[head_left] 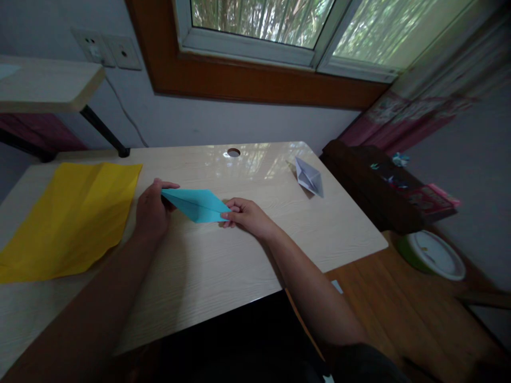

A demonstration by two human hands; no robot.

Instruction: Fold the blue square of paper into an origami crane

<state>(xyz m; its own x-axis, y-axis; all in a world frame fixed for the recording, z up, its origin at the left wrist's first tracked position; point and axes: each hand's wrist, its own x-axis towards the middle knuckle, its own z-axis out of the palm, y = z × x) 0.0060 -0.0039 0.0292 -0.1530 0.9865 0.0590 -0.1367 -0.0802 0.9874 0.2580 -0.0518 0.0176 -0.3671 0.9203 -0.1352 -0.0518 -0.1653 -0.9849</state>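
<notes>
A folded sheet of turquoise paper [199,205], long and diamond-shaped with a crease along its middle, is held between my two hands above the table. My left hand [154,210] grips its left tip, the fingers partly behind the paper. At the opposite tip, my right hand [245,217] pinches the paper between thumb and fingers. Both hands are close to the pale wooden table [223,266]. Farther right on the tabletop lies a folded white paper piece [309,176], apart from my hands.
Yellow sheet material [80,213] covers the table's left part. A raised shelf [48,85] on black legs stands behind it. The table has a round cable hole [233,152] near the wall. Beyond the right edge are a dark brown cabinet [371,186] and a green-and-white bin [433,255].
</notes>
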